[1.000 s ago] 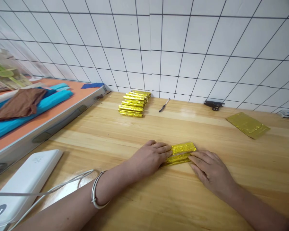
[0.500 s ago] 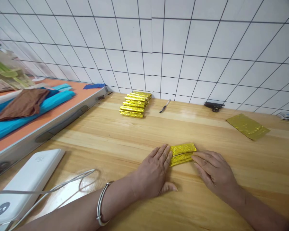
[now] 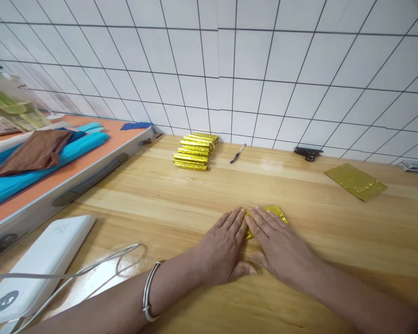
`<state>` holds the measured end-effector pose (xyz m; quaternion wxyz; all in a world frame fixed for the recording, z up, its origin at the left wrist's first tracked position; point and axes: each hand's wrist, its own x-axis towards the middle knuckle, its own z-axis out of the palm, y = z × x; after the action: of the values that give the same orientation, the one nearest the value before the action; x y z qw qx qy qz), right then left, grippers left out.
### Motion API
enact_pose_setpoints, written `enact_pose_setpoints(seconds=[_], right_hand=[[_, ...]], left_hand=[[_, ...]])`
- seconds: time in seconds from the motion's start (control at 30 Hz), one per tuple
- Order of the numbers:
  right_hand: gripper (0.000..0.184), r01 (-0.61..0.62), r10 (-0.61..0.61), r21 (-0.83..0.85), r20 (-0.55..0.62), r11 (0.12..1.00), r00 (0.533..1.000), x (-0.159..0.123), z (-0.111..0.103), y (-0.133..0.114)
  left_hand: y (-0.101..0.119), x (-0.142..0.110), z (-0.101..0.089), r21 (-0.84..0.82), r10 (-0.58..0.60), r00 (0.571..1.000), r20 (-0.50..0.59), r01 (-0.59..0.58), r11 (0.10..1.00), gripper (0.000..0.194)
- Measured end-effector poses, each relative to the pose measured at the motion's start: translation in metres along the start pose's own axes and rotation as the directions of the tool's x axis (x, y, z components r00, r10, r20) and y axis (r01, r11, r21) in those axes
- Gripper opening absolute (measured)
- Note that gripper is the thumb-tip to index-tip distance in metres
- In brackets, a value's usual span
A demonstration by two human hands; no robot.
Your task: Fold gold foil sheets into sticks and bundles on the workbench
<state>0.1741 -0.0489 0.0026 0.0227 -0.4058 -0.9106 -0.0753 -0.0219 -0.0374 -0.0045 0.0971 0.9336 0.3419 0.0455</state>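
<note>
A folded piece of shiny gold foil paper [image 3: 278,212] lies on the wooden table, mostly covered by my hands. My left hand [image 3: 225,248] rests flat across its left end, fingers stretched out and thumb spread toward me. Over the middle of the foil lies my right hand [image 3: 273,241], also flat, its fingertips close to those of the left. Only the foil's upper right corner and a small bit between the hands show. Farther back stands a row of folded gold foil strips [image 3: 191,153] by the wall.
A flat gold sheet [image 3: 357,182] lies at the right. Near the wall are a pen [image 3: 237,154] and a black clip [image 3: 309,153]. At the left, a white power bank [image 3: 38,264] with a cable sits beside an orange surface [image 3: 101,127] bearing blue and brown folded material.
My left hand has flattened out on the foil's left end, thumb spreading. My right hand has moved left from the foil's right edge and now lies flat on top of it.
</note>
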Motion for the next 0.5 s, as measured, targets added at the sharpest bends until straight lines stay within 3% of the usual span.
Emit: enact_pose_setpoints(seconds=[0.13, 0.5], right_hand=[[0.078, 0.012, -0.013, 0.059, 0.027, 0.998, 1.000, 0.006, 0.012, -0.004], [0.071, -0.058, 0.051, 0.117, 0.061, 0.991, 0.997, -0.018, 0.018, 0.022]], left_hand=[[-0.002, 0.000, 0.000, -0.034, 0.020, 1.000, -0.017, -0.020, 0.999, 0.095], [-0.018, -0.021, -0.005, 0.004, 0.068, 0.998, 0.005, -0.068, 0.998, 0.094]])
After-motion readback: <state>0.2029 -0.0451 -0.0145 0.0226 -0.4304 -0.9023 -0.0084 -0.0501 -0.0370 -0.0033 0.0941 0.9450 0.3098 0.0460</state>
